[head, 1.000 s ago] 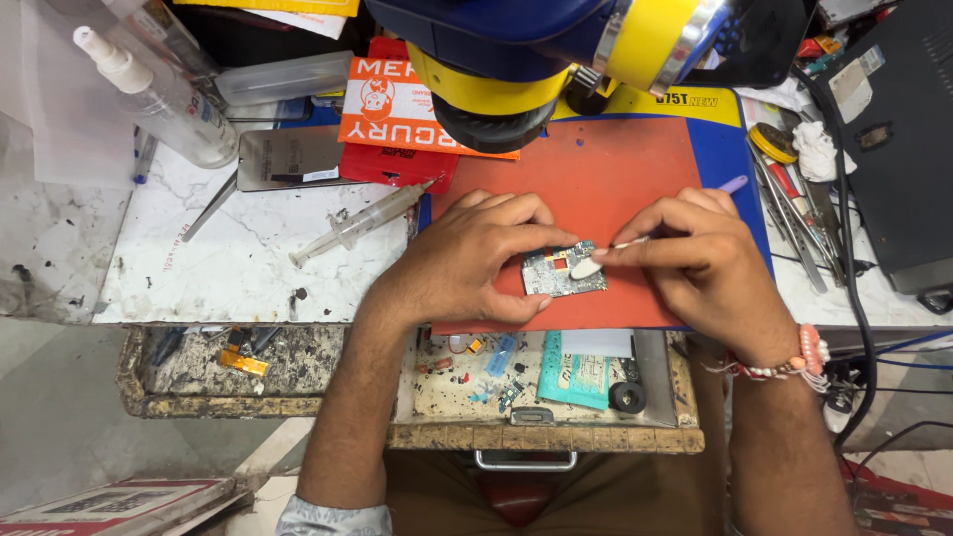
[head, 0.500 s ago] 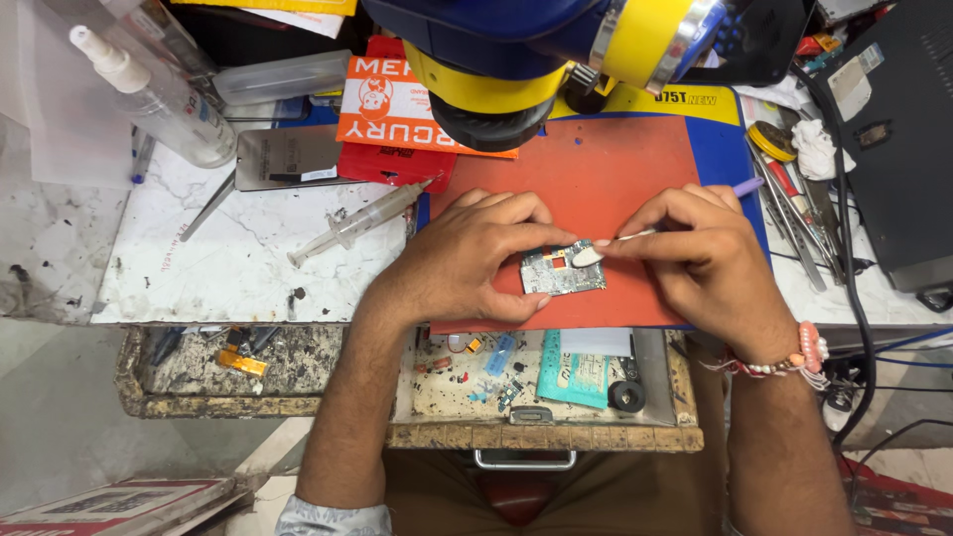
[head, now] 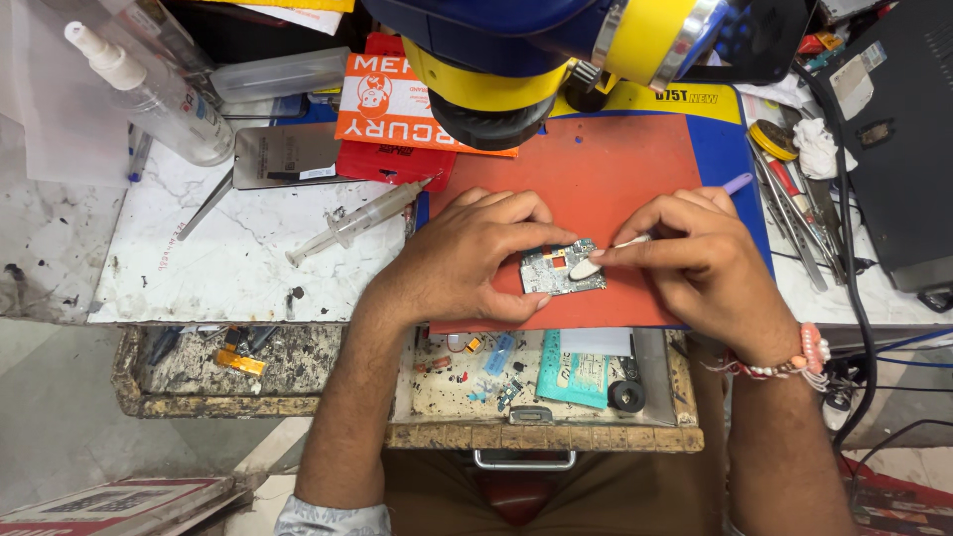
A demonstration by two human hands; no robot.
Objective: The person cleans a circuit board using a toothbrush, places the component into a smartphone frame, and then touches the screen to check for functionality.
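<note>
The board (head: 562, 268) lies on the red mat (head: 606, 179) on the worktop (head: 228, 258). Left hand (head: 476, 256) pinches its edges. Right hand (head: 700, 260) grips a brush (head: 596, 262), tip touching the board.

Blue-and-yellow microscope head (head: 556, 60) overhangs top centre. Orange printed card (head: 397, 99) beneath it, red packet (head: 392, 164) just below card. Clear syringe (head: 357, 220) lies slanted on stained white worktop (head: 199, 268). Spray bottle (head: 149, 89) tilted at upper left; grey flat plate (head: 288, 154) beside it, metal tweezers (head: 206, 206) touching its lower left corner. Open drawer (head: 437, 397) under bench: teal packet (head: 576, 369), black round knob (head: 626, 395), small loose parts. Screwdrivers and tools (head: 794, 213) at right, yellow-rimmed tin (head: 772, 139), black box (head: 893, 149).
</note>
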